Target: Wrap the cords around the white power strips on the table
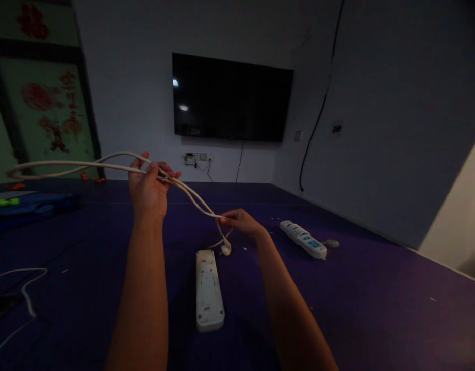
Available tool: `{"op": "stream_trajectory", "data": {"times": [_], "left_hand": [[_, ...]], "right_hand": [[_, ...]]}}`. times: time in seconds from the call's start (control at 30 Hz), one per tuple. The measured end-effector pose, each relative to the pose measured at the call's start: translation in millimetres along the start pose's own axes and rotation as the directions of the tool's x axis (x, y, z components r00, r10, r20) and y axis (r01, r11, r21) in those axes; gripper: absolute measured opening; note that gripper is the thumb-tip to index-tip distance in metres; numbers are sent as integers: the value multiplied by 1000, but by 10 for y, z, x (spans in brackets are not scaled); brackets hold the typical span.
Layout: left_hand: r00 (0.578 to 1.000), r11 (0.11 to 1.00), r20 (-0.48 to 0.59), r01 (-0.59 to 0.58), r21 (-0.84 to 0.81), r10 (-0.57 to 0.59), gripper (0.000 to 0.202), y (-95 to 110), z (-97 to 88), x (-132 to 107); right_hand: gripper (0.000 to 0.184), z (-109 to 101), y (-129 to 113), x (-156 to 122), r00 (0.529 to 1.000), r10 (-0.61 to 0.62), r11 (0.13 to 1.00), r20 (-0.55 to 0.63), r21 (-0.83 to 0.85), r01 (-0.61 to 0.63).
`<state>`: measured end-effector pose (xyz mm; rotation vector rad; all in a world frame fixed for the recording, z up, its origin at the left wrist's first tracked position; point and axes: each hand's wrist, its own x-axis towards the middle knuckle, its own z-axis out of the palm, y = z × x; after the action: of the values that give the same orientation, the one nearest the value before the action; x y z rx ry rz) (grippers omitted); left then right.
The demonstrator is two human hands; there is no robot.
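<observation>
A white power strip [209, 288] lies underside up on the purple floor, between my forearms. Its white cord [198, 200] is doubled and held in the air by both hands. My left hand [150, 180] has the cord across its palm, thumb over it, and a long loop sticks out to the left. Further down the cord, my right hand [239, 220] pinches it between thumb and fingers. Just below that hand hangs the plug [226, 247], near the strip's far end.
To the right lies another power strip [304, 239] with its cord wound round it. A thin white cable [26, 293] and a dark flat object [3, 307] are at the left. Blue fabric [36, 203] lies further back. A television [232, 98] hangs on the wall.
</observation>
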<state>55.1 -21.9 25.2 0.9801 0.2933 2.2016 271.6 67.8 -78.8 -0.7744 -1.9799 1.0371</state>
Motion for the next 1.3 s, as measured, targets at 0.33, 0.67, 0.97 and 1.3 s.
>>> {"op": "stream_trajectory", "data": {"times": [0.33,0.67,0.97,1.3], "left_hand": [[996,996,-54,-71,51,74,23,69,-5,-11],[995,996,-24,-93,12,93,21,91,-57,25],[999,999,13,-42,-4,42,17,-13,-14,26],[998,996,33,50,-70,-47,6,-50,-9,12]], "right_hand": [[36,144,-163,75,995,-93,996,-23,5,93],[34,344,-232,161,991,-106,992,-76,-69,101],[39,472,-188,243,990,-135,958,-27,-259,124],[51,620,-121,267,959,-36,999,-281,-22,31]]}}
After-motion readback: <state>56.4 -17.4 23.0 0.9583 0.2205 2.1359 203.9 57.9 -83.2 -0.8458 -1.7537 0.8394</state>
